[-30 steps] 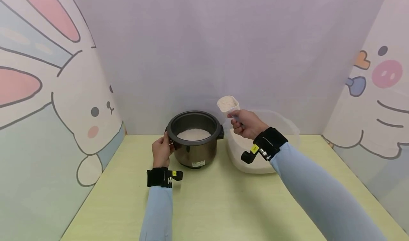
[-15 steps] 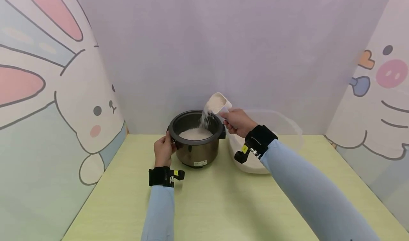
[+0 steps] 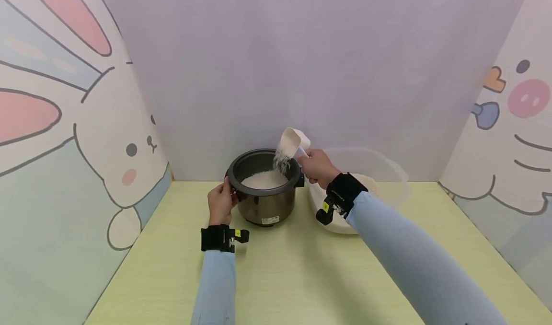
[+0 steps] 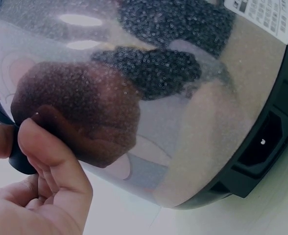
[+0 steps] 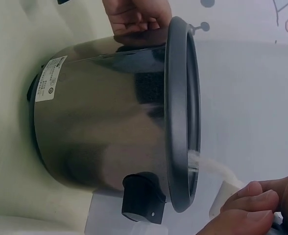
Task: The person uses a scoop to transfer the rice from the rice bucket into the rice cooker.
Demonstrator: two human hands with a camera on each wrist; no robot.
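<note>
A brown metallic rice cooker (image 3: 266, 207) with a black rim stands lidless near the back wall, white rice (image 3: 263, 180) inside it. My left hand (image 3: 221, 204) holds its left side handle; the left wrist view shows thumb and fingers around that black handle (image 4: 21, 159). Above the cooker's right rim, my right hand (image 3: 320, 167) grips a white scoop (image 3: 301, 140) by its handle. The scoop is tipped left, and a stream of rice (image 3: 282, 161) falls from its mouth into the cooker. In the right wrist view the fingers partly hide the scoop (image 5: 223, 198).
A whitish plastic container (image 3: 334, 223) holding more rice sits right of the cooker, partly behind the right hand and wrist. The cooker's right handle (image 5: 144, 198) juts toward it. A pale wall (image 3: 276, 66) rises behind, with printed cartoon panels on both sides.
The scoop, full and level a second ago, has moved left over the cooker and tipped, pouring rice in. Its tilt has grown over the last half second. The left hand keeps its hold.
</note>
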